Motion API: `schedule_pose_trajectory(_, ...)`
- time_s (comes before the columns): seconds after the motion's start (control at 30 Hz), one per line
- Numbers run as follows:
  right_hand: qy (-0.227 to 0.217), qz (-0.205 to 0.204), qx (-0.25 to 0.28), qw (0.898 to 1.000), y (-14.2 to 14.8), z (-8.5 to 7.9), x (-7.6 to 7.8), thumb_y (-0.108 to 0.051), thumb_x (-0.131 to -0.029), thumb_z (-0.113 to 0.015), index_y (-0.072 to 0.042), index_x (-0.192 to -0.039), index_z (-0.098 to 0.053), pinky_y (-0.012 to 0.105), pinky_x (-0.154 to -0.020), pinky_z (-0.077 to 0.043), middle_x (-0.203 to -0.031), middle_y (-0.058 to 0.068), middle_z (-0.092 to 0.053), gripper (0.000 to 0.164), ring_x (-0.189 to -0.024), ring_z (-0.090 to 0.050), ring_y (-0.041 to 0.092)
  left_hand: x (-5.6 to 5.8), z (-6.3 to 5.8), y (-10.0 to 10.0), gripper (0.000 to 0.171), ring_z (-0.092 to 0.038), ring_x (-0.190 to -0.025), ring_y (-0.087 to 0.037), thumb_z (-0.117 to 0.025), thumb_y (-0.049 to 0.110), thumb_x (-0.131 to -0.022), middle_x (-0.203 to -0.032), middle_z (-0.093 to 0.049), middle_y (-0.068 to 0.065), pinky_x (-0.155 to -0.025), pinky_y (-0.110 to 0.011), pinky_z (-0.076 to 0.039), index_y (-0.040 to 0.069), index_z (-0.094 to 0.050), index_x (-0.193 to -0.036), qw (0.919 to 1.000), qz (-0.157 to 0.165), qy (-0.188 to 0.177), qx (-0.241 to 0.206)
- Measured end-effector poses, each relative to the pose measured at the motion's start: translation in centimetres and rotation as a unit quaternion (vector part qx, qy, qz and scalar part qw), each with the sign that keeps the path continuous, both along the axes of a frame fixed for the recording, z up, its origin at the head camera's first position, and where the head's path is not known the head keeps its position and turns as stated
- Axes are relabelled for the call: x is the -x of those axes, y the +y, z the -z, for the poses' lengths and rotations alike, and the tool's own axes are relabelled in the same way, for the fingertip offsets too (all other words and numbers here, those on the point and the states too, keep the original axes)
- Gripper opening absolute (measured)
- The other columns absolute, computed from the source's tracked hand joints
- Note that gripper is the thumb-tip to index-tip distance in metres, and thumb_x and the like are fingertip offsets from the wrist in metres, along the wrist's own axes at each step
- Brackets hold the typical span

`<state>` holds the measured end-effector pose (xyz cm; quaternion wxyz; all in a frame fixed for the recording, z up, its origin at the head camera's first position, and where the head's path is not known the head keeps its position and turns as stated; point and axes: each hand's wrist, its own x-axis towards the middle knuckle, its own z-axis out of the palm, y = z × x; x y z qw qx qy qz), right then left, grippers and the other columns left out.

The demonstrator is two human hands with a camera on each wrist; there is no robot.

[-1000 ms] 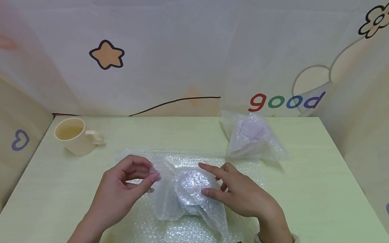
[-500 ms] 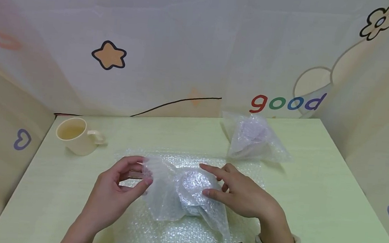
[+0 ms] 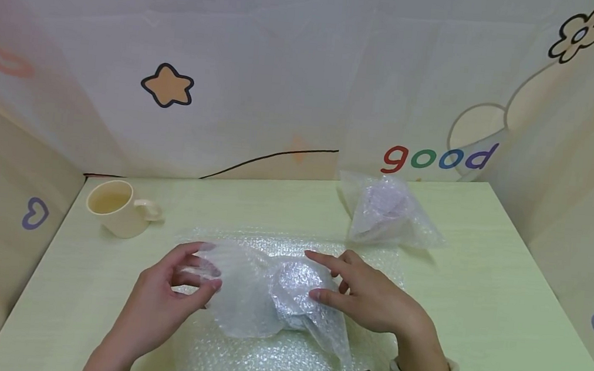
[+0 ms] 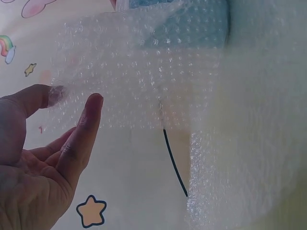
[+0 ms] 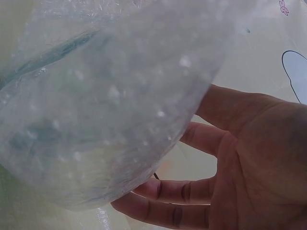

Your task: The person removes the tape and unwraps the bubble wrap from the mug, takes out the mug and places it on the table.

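Note:
A bundle in bubble wrap (image 3: pixel 296 285) sits mid-table, round on top; the thing inside shows blue through the film (image 4: pixel 192 28), its kind hidden. Leftward from it spreads a loose flap of the wrap (image 3: pixel 245 293). My left hand (image 3: pixel 163 291) is at that flap's outer edge, thumb and fingertips apart on either side of the film, some fingertips seen through it. Over the bundle's right side lies my right hand (image 3: pixel 372 292), fingers spread and thumb (image 3: pixel 326 297) resting on the wrap. In the right wrist view, the fingers (image 5: pixel 182 191) reach along the film's edge.
Under the bundle a larger bubble wrap sheet (image 3: pixel 270 366) lies flat on the pale table (image 3: pixel 478 295). A cream mug (image 3: pixel 120 211) stands at the back left. Another wrapped bundle (image 3: pixel 387 211) is at the back right. A printed curtain (image 3: pixel 264 76) encloses the table.
My left hand has moved left and its thumb and fingers have parted from their pinch. The flap has opened out leftward with it. My right hand stays in place on the bundle.

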<state>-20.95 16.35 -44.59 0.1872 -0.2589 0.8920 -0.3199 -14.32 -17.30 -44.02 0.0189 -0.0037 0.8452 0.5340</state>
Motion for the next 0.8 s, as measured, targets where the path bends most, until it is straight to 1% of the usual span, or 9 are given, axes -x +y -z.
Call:
schedule_pose_trajectory(0.1, 0.0, 0.0, 0.001, 1.0, 0.0, 0.0, 0.0, -0.054, -0.097, -0.065, -0.038, -0.157, -0.043, 0.026, -0.076, -0.05, -0.109, -0.001, -0.054, 0.066, -0.095, -0.062, 0.008, -0.1, 0.2, -0.3, 0.05, -0.077, -0.08, -0.017, -0.081, 0.022, -0.091, -0.107, -0.073, -0.001, -0.069, -0.032, -0.062, 0.03, -0.059, -0.134, 1.0, -0.002, 0.002, -0.003)
schedule_pose_trajectory(0.17, 0.0, -0.001, 0.001, 1.0, 0.0, 0.0, 0.0, -0.054, -0.098, -0.065, -0.037, -0.157, -0.043, 0.026, -0.076, -0.05, -0.108, -0.001, -0.054, 0.066, -0.094, -0.061, 0.008, -0.2, 0.4, -0.5, 0.05, -0.078, -0.082, -0.017, -0.081, 0.02, -0.091, -0.107, -0.074, -0.003, -0.069, -0.032, -0.063, 0.028, -0.058, -0.135, 1.0, -0.002, 0.0, -0.006)
schedule_pose_trajectory(0.3, 0.001, -0.002, 0.002, 1.0, 0.0, -0.1, -0.1, -0.054, -0.098, -0.065, -0.036, -0.157, -0.043, 0.027, -0.076, -0.049, -0.108, -0.001, -0.054, 0.066, -0.093, -0.06, 0.008, -0.4, 0.6, -0.7, 0.05, -0.077, -0.085, -0.013, -0.081, 0.018, -0.091, -0.106, -0.075, -0.006, -0.069, -0.03, -0.062, 0.027, -0.058, -0.135, 0.9999, -0.008, -0.008, -0.006)
schedule_pose_trajectory(0.4, -0.001, -0.001, 0.0, 1.0, 0.0, -0.1, -0.1, -0.054, -0.098, -0.065, -0.036, -0.157, -0.043, 0.026, -0.075, -0.049, -0.108, -0.001, -0.054, 0.066, -0.093, -0.06, 0.008, -0.5, 0.8, -1.0, 0.051, -0.076, -0.086, -0.009, -0.081, 0.019, -0.091, -0.106, -0.076, -0.006, -0.069, -0.029, -0.062, 0.027, -0.058, -0.135, 0.9998, -0.014, -0.013, 0.001)
schedule_pose_trajectory(0.6, -0.001, 0.001, -0.002, 1.0, 0.0, 0.0, -0.1, -0.055, -0.097, -0.065, -0.038, -0.157, -0.042, 0.026, -0.076, -0.05, -0.109, -0.001, -0.054, 0.066, -0.094, -0.061, 0.008, -0.5, 1.3, -1.7, 0.053, -0.076, -0.086, -0.008, -0.08, 0.019, -0.092, -0.11, -0.075, -0.005, -0.07, -0.027, -0.061, 0.029, -0.056, -0.138, 0.9987, -0.027, -0.037, 0.024)
schedule_pose_trajectory(0.8, -0.005, 0.0, -0.002, 1.0, 0.1, -0.1, 0.0, -0.055, -0.097, -0.065, -0.039, -0.157, -0.043, 0.027, -0.077, -0.05, -0.109, -0.001, -0.054, 0.066, -0.094, -0.06, 0.008, -0.6, 2.0, -2.3, 0.056, -0.075, -0.086, -0.005, -0.079, 0.02, -0.092, -0.114, -0.074, -0.006, -0.07, -0.025, -0.06, 0.024, -0.053, -0.141, 0.9967, -0.034, -0.059, 0.044)
